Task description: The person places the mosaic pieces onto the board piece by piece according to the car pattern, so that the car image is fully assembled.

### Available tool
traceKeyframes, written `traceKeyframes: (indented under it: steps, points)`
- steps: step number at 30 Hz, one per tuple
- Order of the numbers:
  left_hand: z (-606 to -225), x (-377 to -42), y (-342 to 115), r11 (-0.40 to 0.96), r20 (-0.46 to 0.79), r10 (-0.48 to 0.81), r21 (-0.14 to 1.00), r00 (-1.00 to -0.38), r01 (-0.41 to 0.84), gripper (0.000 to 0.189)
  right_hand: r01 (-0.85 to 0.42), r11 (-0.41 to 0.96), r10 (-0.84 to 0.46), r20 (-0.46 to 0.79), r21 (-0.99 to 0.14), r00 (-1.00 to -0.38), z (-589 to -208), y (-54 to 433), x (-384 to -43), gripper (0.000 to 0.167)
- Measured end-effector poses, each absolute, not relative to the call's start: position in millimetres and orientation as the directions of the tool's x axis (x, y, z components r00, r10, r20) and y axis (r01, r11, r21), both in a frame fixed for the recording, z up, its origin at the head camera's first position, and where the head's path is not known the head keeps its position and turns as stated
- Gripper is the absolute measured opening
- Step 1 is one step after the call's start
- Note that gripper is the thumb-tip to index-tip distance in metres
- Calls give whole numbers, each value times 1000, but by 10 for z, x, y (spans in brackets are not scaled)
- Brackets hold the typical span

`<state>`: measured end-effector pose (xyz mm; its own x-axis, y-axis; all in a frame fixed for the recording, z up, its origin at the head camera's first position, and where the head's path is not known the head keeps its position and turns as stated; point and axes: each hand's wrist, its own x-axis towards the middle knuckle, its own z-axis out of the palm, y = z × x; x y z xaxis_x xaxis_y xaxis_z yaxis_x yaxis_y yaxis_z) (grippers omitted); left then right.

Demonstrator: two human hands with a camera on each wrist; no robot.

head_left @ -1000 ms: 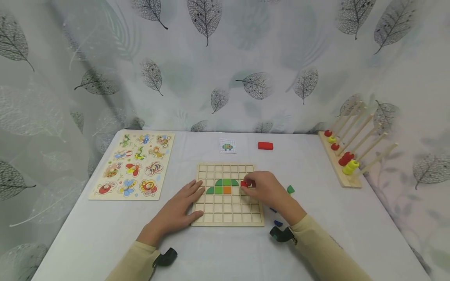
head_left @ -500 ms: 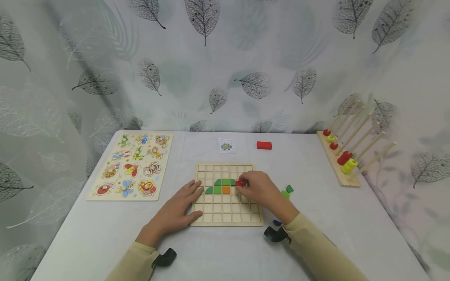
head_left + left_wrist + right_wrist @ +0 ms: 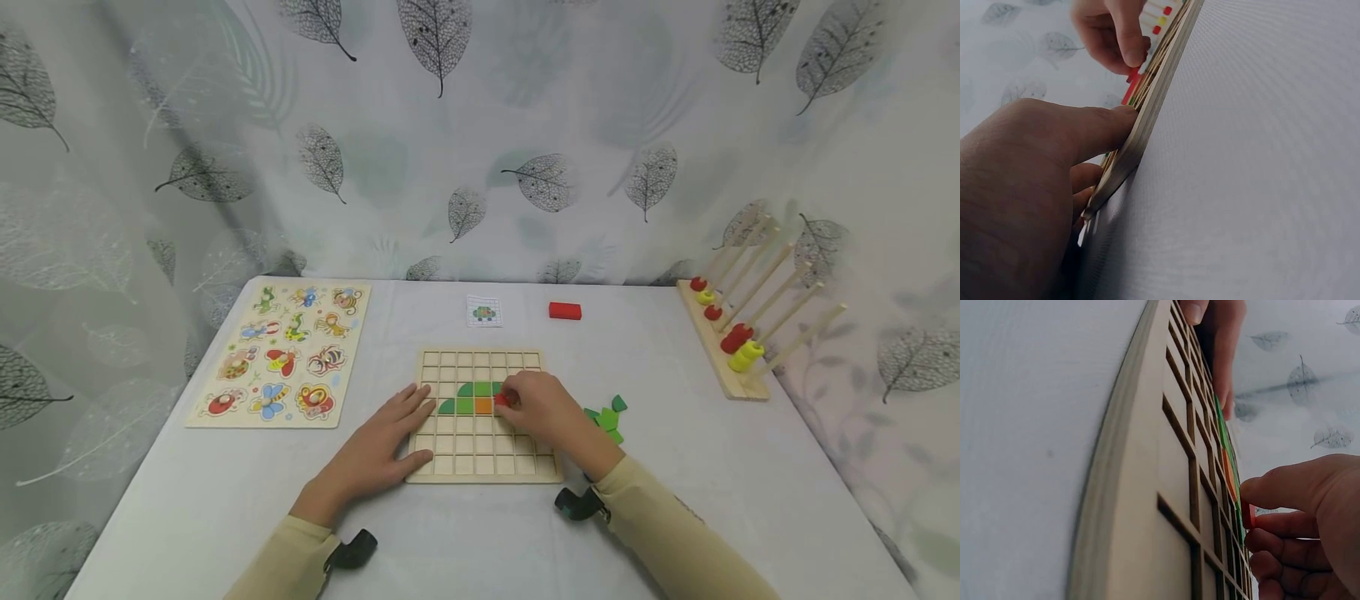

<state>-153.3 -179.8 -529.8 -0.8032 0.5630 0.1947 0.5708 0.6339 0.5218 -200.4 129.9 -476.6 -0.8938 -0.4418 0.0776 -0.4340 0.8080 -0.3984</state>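
Observation:
In the head view, a wooden grid board [image 3: 487, 463] lies on the white table. Several green tiles [image 3: 465, 406] and one orange tile [image 3: 483, 406] fill cells in its upper middle. My right hand [image 3: 546, 407] pinches a small red tile [image 3: 1247, 514] between thumb and fingers, right beside the orange tile; the hand partly covers it. Whether the tile sits fully in its cell I cannot tell. My left hand [image 3: 381, 443] rests on the board's left edge with fingers extended, the thumb [image 3: 1100, 128] on the rim in the left wrist view.
Loose green tiles [image 3: 608, 419] lie right of the board, partly behind the right forearm. Behind the board are a small picture card [image 3: 484, 312] and a red block [image 3: 565, 311]. An insect puzzle board [image 3: 296, 422] lies left; a peg stand [image 3: 742, 388] with beads stands right.
My right hand has moved left and slightly down with the red tile, from the board's right part to beside the orange tile. More loose green tiles show. My left hand stays put.

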Motion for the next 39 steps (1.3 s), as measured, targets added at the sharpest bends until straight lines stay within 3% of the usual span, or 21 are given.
traceKeyframes:
  steps: [25, 39]
  points:
    - [-5273, -1526, -1793, 635, 201, 564, 514, -801, 577, 77, -432, 801, -457, 43, -414, -888, -4812, 1285, -2002, 7]
    - [-5281, -1536, -1792, 631, 206, 566, 515, -798, 580, 77, -403, 810, -443, 7, -427, -896, -4803, 1292, -2004, 14]
